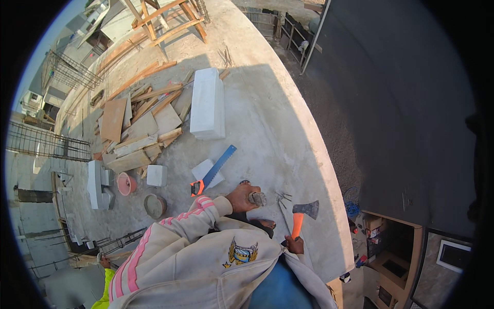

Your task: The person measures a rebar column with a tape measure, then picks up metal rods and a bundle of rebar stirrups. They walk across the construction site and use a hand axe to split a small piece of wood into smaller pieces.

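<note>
Hatchet (297, 224), one: orange handle, dark head. Long axis runs away from the wearer, from the right hand (295, 244) toward the far side of the concrete slab (272, 129), leaning slightly to the slab's right edge. Head set crosswise at the far end, flared side facing that right edge.

Location: over the near right part of the slab. Right hand closed round the lower handle, head well clear of it. Left hand (243, 198) clenched on a short grey piece (258, 199), blunt end facing right; hatchet to its right, apart from it. Thin loose rods (283, 196) lie on the slab just past the gap between the two hands.

Also on the slab: handsaw (218, 166), blue blade, orange and black handle, laid across a white slab-like block (211, 177), tip toward the far right; tall white block (207, 103); heap of boards (144, 123); pink bucket (126, 184); grey bucket (155, 206).

Obscured: butt of the hatchet handle, inside the right hand; most of the grey piece, material not determinable. Another person, lower left, reduced to a yellow-green sleeve (109, 282) and a small hand.
</note>
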A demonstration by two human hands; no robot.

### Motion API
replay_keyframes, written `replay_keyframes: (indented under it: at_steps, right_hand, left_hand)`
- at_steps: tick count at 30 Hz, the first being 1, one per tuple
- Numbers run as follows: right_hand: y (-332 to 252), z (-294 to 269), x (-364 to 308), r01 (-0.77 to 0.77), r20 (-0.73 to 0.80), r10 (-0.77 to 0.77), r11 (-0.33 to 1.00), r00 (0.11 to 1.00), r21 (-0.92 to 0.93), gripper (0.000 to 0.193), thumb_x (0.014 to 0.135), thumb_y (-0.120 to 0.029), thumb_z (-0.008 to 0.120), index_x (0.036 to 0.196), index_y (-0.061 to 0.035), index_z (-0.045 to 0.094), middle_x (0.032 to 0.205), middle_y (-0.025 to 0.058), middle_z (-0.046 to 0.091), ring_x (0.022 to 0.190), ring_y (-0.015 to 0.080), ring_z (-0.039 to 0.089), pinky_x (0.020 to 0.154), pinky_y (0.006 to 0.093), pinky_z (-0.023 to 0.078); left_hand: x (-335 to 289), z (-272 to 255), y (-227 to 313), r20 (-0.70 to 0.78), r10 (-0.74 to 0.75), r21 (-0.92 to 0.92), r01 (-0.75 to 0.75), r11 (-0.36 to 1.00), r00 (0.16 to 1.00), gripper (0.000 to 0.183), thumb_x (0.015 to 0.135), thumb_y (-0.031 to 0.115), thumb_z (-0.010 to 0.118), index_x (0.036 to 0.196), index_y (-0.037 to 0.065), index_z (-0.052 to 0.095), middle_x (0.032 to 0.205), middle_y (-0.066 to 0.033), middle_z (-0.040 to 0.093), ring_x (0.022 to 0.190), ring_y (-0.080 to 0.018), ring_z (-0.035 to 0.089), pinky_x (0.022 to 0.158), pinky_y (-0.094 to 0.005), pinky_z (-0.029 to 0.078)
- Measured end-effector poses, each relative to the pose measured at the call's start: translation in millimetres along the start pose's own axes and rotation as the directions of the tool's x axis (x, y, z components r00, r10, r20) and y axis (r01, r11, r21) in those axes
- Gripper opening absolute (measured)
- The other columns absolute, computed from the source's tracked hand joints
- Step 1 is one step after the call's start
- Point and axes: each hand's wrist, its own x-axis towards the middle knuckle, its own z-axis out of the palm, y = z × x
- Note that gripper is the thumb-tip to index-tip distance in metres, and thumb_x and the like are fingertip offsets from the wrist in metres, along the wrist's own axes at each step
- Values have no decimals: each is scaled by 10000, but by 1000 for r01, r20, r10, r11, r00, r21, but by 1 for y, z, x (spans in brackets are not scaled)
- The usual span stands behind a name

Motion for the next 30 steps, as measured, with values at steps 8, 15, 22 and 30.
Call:
replay_keyframes:
  at_steps: [8, 15, 22, 30]
  right_hand:
    - [45, -8, 103, 17, -72, -99, 695, 992, -718, 484, 702, -436, 885, 772, -16, 656, 736, 84, 678, 617, 249, 636, 630, 434, 517]
    - [-54, 24, 186, 30, 45, 11, 584, 999, -811, 448, 725, -392, 882, 802, -19, 645, 722, 80, 660, 609, 245, 636, 595, 426, 512]
    - [-169, 87, 196, 96, 141, 61, 473, 988, -876, 416, 749, -348, 880, 832, -23, 634, 708, 76, 642, 601, 241, 636, 560, 418, 507]
    - [-199, 71, 269, 143, 203, 118, 388, 972, -911, 383, 775, -297, 877, 866, -26, 622, 693, 72, 621, 592, 236, 636, 520, 408, 501]
  left_hand:
    - [-21, -87, -40, -193, -112, -240, 63, 969, 975, 231, 801, 101, 769, 941, -11, 623, 865, -135, 646, 736, -233, 615, 720, -377, 506]
    - [-52, -128, -53, -388, -87, -286, -30, 958, 918, 195, 781, 157, 792, 863, 66, 641, 741, -134, 655, 669, -299, 651, 645, -407, 510]
    - [-76, -156, -48, -583, -185, -296, 6, 955, 791, 213, 781, 172, 806, 847, 67, 634, 730, -138, 655, 640, -311, 641, 623, -411, 505]
    - [-70, -175, -36, -708, -342, -400, 49, 915, 618, 218, 808, 179, 815, 832, 59, 635, 699, -107, 642, 603, -196, 572, 607, -369, 487]
